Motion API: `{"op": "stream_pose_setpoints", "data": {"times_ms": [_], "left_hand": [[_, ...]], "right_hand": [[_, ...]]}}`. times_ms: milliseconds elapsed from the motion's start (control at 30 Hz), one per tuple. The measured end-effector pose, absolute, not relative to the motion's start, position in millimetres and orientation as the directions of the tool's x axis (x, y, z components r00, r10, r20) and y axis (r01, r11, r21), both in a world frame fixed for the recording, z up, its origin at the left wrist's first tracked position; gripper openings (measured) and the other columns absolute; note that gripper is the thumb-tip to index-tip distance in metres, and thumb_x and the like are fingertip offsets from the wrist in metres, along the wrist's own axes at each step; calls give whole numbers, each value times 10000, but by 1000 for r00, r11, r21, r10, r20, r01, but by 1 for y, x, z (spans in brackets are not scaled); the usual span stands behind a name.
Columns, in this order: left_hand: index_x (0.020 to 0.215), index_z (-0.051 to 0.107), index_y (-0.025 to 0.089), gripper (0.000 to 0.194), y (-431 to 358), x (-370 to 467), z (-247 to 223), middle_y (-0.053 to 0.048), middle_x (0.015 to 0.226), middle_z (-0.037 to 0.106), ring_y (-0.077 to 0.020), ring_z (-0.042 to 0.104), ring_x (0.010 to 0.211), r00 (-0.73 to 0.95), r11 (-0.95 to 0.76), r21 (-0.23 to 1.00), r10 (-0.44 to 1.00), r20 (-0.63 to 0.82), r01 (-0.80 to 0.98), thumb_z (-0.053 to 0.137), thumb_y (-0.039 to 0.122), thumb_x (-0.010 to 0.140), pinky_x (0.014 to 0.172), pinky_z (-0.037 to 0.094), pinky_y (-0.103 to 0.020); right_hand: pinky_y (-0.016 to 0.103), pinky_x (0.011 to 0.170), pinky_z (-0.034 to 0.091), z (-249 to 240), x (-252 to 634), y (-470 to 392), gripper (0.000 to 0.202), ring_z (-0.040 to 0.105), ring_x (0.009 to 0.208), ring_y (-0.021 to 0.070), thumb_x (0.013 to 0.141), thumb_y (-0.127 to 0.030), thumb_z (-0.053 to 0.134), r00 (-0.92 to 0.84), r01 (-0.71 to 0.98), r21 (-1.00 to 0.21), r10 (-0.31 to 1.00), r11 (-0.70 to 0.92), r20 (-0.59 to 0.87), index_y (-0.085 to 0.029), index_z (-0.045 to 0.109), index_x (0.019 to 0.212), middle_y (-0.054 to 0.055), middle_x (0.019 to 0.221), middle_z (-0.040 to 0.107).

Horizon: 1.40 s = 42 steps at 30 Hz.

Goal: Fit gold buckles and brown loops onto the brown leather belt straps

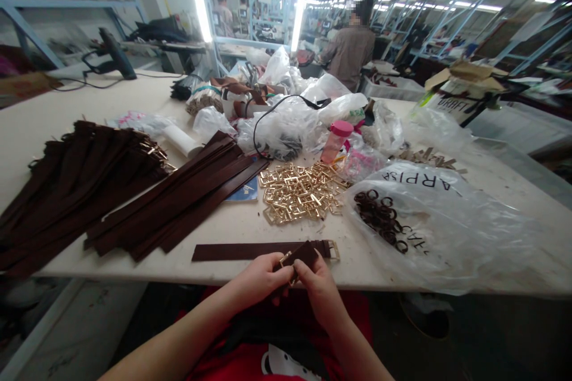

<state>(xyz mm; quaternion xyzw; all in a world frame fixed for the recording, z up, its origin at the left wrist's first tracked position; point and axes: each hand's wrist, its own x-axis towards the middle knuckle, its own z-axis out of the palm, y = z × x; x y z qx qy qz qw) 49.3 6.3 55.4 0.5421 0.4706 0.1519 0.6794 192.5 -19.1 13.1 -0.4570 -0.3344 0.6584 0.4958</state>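
Two bare hands meet at the near edge of the pale worktable (58,101), both closed in a pinch on one small piece of work. The left hand (266,276) grasps a gold-coloured rectangular metal buckle (285,259) between thumb and forefinger, the thumb pointing right across it. The right hand (319,279) clasps the folded end of a dark brown leather-like strap (305,254), its thumb pressed on the near side and its forefinger along the right edge. Strap and buckle touch between the hands; the fingers hide whether one passes through the other.

Both thumb tips come close together, and some fingers curl underneath, partly out of sight. The left forearm slants in from the lower left, the right from the lower right, both over the person's red clothing (223,363).

Just beyond the hands, a flat dark brown belt strip (241,251) lies along the table, a gold-coloured buckle (334,250) at its right end. Farther back sits a heap of loose gold-coloured metal buckles (304,193), with a fanned stack of dark brown strips (179,202) to its left and a clear plastic bag (465,232) bearing small dark brown loops (379,217) to its right.
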Motion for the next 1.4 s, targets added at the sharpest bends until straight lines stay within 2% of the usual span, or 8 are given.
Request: {"op": "stream_pose_setpoints", "data": {"times_ms": [233, 367, 533, 767, 900, 1000, 1100, 1400], "left_hand": [[818, 495, 160, 230, 2, 41, 73, 23, 660, 557, -73, 510, 486, 586, 334, 898, 680, -440, 287, 476, 387, 788, 436, 378, -163], [777, 516, 153, 261, 3, 43, 65, 40, 564, 533, -67, 476, 415, 559, 426, 878, 683, -471, 219, 524, 413, 751, 392, 352, -158], [788, 554, 137, 331, 14, 45, 53, 45, 517, 504, -80, 452, 411, 523, 417, 880, 710, -472, 227, 517, 463, 744, 400, 355, -178], [677, 535, 133, 308, 23, 43, 21, 31, 568, 533, -102, 466, 518, 401, 265, 891, 820, -409, 368, 567, 439, 698, 491, 343, -198], [1023, 521, 125, 459, 27, 48, 7, 55, 566, 531, -114, 470, 522, 249, 255, 881, 894, -372, 399, 619, 386, 658, 489, 336, -197], [1208, 443, 152, 593, 30, 51, 13, 31, 649, 596, -129, 507, 580, 324, 248, 914, 878, -352, 320, 610, 344, 672, 533, 366, -204], [1072, 558, 166, 446, 35, 52, 24, 15, 699, 613, -128, 516, 614, 416, 250, 932, 842, -343, 260, 609, 362, 675, 550, 379, -204], [726, 436, 197, 368, 41, 55, 10, 87, 474, 456, -81, 388, 372, 396, 417, 859, 765, -508, 298, 565, 530, 637, 362, 285, -179]], "right_hand": [[277, 641, 464, 21, 192, -21, 187, 570, 690, 143, 760, -286, 603, -139, -427, -854, 955, -298, -263, -210, 554, 924, 1, 829, 631], [299, 718, 456, 24, 191, -23, 89, 556, 778, 162, 801, -270, 551, 24, -49, -999, 1000, 7, 5, -224, 580, 871, 12, 838, 587], [330, 808, 431, 21, 192, -23, 245, 509, 926, 197, 818, -185, 498, -34, 406, -865, 951, 295, 308, -247, 591, 1036, 61, 977, 506], [321, 841, 422, 18, 193, -15, 267, 519, 959, 197, 842, -161, 406, -147, 404, -878, 966, 255, 213, -205, 562, 1055, 62, 1009, 553], [318, 908, 394, 20, 191, -12, 356, 514, 1025, 186, 839, -119, 348, -228, 346, -895, 951, 281, 210, -211, 515, 1140, 54, 1079, 573], [295, 871, 424, 19, 192, -13, 359, 546, 989, 184, 816, -121, 377, -234, 357, -887, 947, 293, 219, -204, 518, 1136, 52, 1050, 597], [291, 844, 440, 16, 206, -9, 329, 559, 979, 189, 816, -179, 424, -266, 456, -829, 939, 323, 219, -206, 529, 1126, 52, 1045, 613], [342, 789, 417, 2, 353, 80, 272, 554, 845, 220, 808, -306, 418, 342, 806, -580, 890, -114, 301, -138, 588, 939, 105, 894, 596]]}}
